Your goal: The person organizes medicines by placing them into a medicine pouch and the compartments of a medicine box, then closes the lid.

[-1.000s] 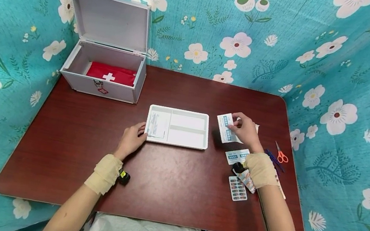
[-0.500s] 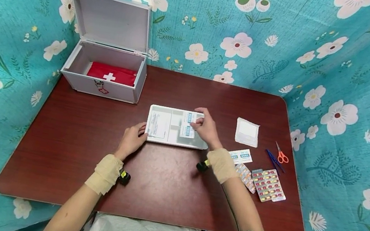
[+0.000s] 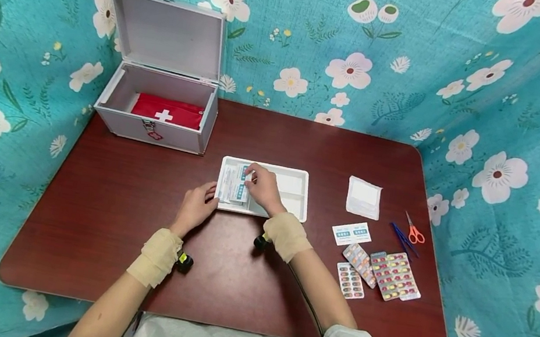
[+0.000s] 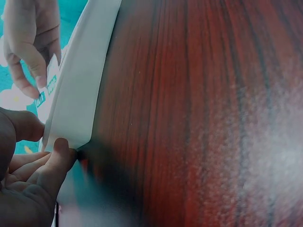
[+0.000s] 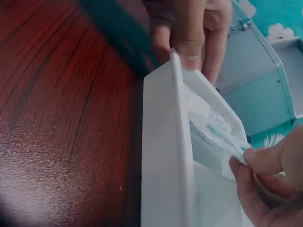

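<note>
My right hand (image 3: 265,190) pinches a white printed packet (image 3: 241,188) with blue blocks over the left compartment of a white divided tray (image 3: 296,203). Thumb and fingertips hold the packet by its edge in the right wrist view. Beneath it, another white packet (image 5: 199,105) with fine print lies in that compartment. My left hand (image 3: 196,208) grips the tray's left end near the front corner, thumb on the rim and fingers against the outside, as the left wrist view shows.
An open silver case (image 3: 154,129) with a red white-cross pouch (image 3: 173,111) stands back left. To the right lie a white square pad (image 3: 364,198), another blue-printed packet (image 3: 351,233), several capsule blister packs (image 3: 393,275), blue tweezers (image 3: 404,239) and orange-handled scissors (image 3: 415,234).
My right hand has carried the blue-printed packet from beside the white pad leftward, across the tray to its left compartment. My left hand has stayed at the tray's left end.
</note>
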Action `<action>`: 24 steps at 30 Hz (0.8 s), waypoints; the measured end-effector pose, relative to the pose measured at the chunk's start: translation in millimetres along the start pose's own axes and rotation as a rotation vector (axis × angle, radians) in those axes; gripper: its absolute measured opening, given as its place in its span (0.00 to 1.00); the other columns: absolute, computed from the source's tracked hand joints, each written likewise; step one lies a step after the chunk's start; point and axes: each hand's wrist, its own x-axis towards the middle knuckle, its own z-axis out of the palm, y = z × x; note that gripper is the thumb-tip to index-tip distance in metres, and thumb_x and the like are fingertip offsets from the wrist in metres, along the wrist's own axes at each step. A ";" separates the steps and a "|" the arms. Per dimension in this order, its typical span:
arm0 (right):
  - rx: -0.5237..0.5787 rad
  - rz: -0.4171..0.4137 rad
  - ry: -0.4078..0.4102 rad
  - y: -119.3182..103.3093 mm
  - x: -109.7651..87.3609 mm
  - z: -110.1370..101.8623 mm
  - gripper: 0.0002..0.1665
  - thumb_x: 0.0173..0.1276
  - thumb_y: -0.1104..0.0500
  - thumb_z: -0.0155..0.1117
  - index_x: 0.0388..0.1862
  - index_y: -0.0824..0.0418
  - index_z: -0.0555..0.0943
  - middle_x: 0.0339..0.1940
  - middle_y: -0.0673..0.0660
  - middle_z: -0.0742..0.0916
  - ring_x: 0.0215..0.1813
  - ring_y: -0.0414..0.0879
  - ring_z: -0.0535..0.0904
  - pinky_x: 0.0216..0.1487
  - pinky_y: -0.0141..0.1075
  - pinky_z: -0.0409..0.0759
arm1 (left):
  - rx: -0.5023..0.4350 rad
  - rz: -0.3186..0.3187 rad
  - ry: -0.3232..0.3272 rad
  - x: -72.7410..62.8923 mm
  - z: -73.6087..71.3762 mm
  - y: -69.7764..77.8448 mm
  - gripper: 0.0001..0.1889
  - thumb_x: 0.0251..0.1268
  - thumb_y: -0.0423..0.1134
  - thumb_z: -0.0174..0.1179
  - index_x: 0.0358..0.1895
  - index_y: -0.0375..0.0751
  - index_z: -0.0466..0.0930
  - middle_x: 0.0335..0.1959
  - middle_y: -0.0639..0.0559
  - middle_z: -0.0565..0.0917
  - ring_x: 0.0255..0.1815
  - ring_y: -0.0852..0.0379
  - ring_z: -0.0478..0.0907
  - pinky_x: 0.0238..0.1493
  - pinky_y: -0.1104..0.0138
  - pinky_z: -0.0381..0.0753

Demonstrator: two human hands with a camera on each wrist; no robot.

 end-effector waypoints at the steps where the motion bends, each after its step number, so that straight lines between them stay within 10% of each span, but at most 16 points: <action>1: -0.022 0.000 -0.006 -2.5 0.4 1.3 0.10 0.64 0.68 0.67 0.43 0.60 0.82 0.28 0.56 0.85 0.30 0.45 0.80 0.32 0.32 0.75 | -0.004 -0.003 -0.001 -0.1 0.2 -0.2 0.25 0.67 0.30 0.58 0.67 0.28 0.71 0.62 0.32 0.79 0.62 0.43 0.80 0.63 0.59 0.81; 13: -0.354 -0.074 -0.060 -18.0 -0.8 9.3 0.16 0.63 0.61 0.72 0.50 0.62 0.83 0.46 0.60 0.83 0.44 0.52 0.82 0.46 0.40 0.84 | 0.000 0.020 0.012 0.2 0.8 -3.8 0.25 0.67 0.29 0.57 0.67 0.28 0.71 0.62 0.32 0.80 0.61 0.43 0.81 0.62 0.59 0.81; 24: -0.550 -0.133 -0.063 -10.6 -6.4 18.6 0.11 0.64 0.57 0.72 0.44 0.59 0.87 0.42 0.57 0.85 0.47 0.51 0.78 0.45 0.40 0.86 | -0.020 0.024 0.025 1.0 1.3 -7.0 0.25 0.66 0.30 0.58 0.66 0.28 0.72 0.62 0.33 0.80 0.61 0.44 0.81 0.62 0.60 0.81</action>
